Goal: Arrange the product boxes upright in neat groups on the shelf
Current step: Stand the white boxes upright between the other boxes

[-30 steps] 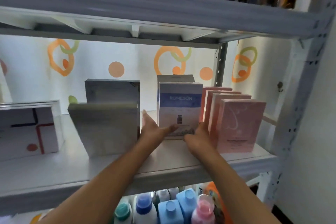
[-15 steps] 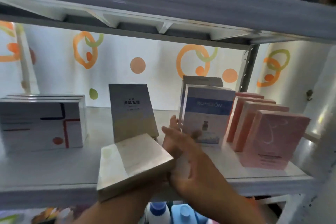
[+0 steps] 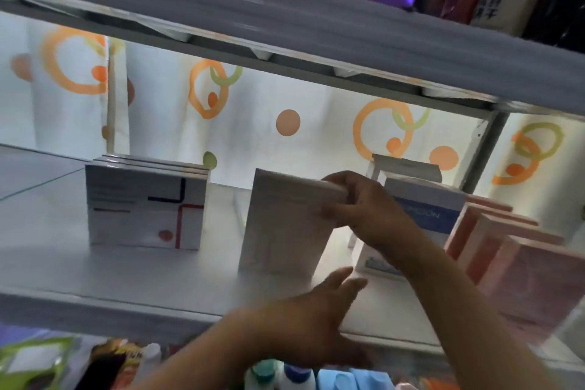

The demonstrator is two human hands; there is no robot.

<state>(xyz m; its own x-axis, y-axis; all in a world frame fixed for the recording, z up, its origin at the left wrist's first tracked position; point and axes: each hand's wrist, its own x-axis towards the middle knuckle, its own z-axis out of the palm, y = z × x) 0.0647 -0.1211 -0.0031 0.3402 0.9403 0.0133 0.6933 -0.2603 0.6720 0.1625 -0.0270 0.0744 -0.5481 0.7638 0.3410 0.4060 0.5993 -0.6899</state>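
Observation:
A pale grey box [image 3: 285,225] stands upright in the middle of the white shelf [image 3: 126,279]. My right hand [image 3: 357,199] grips its top right corner. My left hand [image 3: 319,307] hovers with fingers apart by the shelf's front edge, just below the box's lower right corner, holding nothing. A group of white boxes with blue and red lines [image 3: 142,209] stands to the left. A blue and white box [image 3: 424,209] stands to the right, partly hidden by my right arm. A row of pink boxes [image 3: 522,279] fills the right end.
The upper shelf [image 3: 285,9] hangs low overhead with purple and dark packs on it. Bottles with coloured caps [image 3: 297,374] stand on the level below. A grey upright post [image 3: 484,149] is at the back right. A patterned white wall lies behind.
The grey box that my left hand held tilted at the shelf's front now stands upright. My right hand has moved onto its top and my left hand has let go. The view has shifted left.

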